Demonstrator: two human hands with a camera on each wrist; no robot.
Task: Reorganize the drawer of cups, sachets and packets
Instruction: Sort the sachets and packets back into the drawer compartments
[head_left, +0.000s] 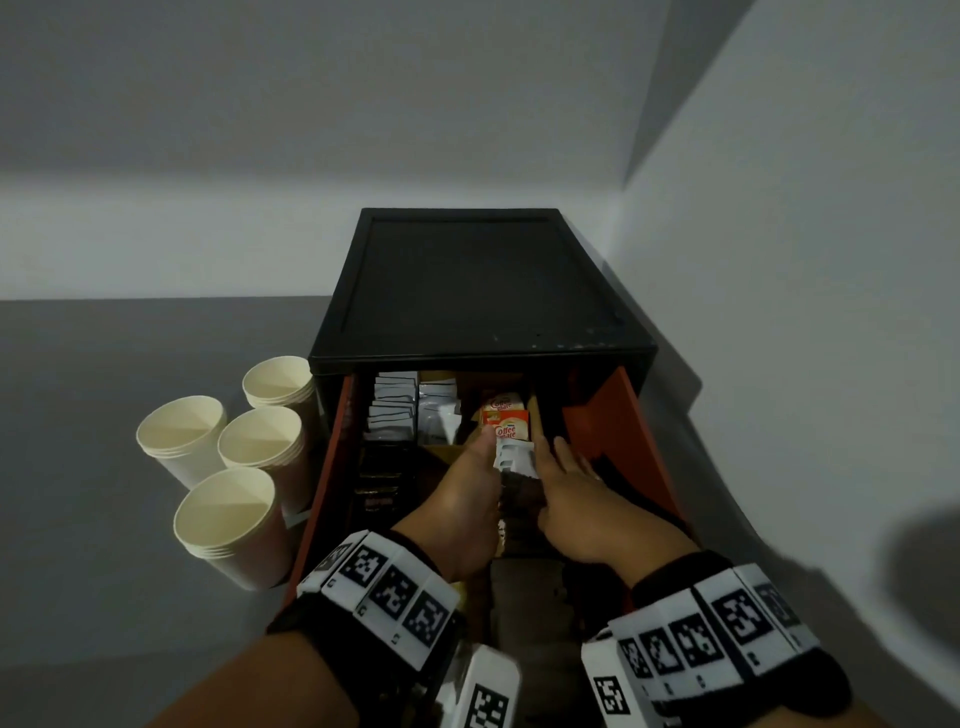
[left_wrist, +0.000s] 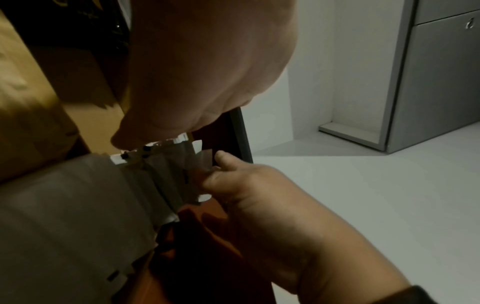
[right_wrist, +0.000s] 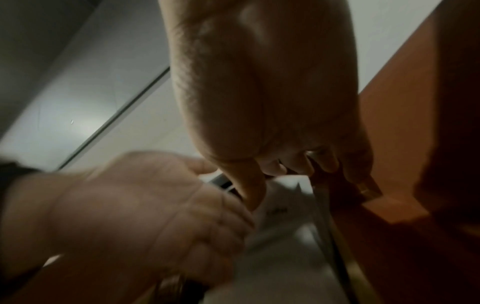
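Both hands (head_left: 470, 488) (head_left: 576, 493) in the open drawer (head_left: 623, 436).
Left grip pinches a white sachet bundle (head_left: 514, 457); right grip's fingers curl against it.

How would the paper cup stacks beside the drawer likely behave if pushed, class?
The cup stacks look like thin paper, so probably light and easy to slide. They stand tall on narrow bases, so a high push would likely tip them. The rims seem soft and may dent if squeezed.
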